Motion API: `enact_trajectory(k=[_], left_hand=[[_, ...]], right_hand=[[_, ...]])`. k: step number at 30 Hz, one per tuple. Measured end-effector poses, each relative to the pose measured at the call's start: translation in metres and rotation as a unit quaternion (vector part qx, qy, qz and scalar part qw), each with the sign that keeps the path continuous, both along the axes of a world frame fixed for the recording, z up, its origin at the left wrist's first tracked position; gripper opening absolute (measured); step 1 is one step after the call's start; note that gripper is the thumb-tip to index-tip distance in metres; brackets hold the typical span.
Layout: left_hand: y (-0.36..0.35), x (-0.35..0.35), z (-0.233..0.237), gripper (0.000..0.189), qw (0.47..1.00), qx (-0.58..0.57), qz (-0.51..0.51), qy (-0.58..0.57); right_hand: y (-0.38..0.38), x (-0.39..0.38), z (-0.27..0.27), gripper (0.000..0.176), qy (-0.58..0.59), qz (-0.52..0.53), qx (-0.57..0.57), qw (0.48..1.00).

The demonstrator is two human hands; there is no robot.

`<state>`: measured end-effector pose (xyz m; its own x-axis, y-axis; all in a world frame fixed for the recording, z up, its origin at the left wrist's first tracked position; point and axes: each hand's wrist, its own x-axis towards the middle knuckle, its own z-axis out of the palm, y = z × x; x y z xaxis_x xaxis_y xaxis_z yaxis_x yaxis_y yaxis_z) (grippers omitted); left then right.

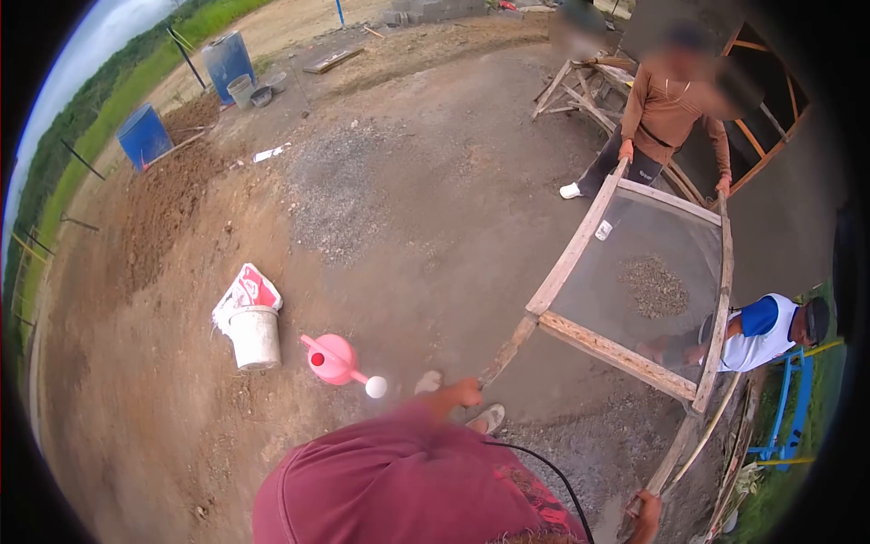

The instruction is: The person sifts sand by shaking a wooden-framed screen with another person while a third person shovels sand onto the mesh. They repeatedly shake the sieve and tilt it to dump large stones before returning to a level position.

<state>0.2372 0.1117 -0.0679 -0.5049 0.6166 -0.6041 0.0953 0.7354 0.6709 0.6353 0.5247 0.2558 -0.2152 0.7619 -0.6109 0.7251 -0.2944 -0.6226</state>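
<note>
A large wooden-framed sieve point(589, 343) with a fine mesh spans the space between me and a co-worker. My left hand point(464, 393) is closed around the end of its left handle. Around the right handle, near the bottom of the view, my right hand point(647, 513) is wrapped. A small heap of gravel point(654, 286) lies on the mesh, right of its middle. A small pale object point(604, 230) rests near the upper left of the mesh. At the far end, the co-worker in a brown top point(666, 104) grips both opposite handles.
Another person point(761, 331) bends close beside the sieve's right side. A pink watering can point(332, 359) and a white bucket point(255, 336) stand on the ground to my left. Farther off are a gravel patch point(337, 195), blue barrels point(229, 68) and a wooden trestle point(580, 100).
</note>
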Motion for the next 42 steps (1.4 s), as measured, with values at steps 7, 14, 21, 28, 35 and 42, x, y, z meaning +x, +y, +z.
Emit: enact_trajectory(k=[7,14,21,28,35,42], left_hand=[[-0.129,-0.149,0.025,0.033,0.988,-0.081,0.112,0.069],[-0.308,-0.337,0.204,0.041,0.913,-0.2,0.254,0.249],[-0.292,-0.338,0.153,0.046,0.945,-0.231,0.167,0.161],[-0.18,-0.245,0.105,0.035,0.988,-0.11,0.078,0.073],[-0.17,-0.223,0.046,0.031,0.981,-0.147,0.119,0.042],[-0.159,-0.209,0.111,0.033,0.956,-0.205,0.147,0.147]], right_hand=[[-0.112,-0.15,-0.044,0.019,0.134,-0.019,-0.068,0.988],[-0.282,-0.323,-0.029,0.02,0.276,0.06,-0.147,0.948],[-0.278,-0.329,-0.027,0.018,0.23,0.025,-0.137,0.963],[-0.186,-0.248,-0.002,0.017,0.135,-0.037,-0.088,0.986],[-0.165,-0.203,-0.041,0.017,0.114,-0.048,-0.139,0.982],[-0.14,-0.172,-0.124,0.026,0.119,-0.08,-0.248,0.958]])
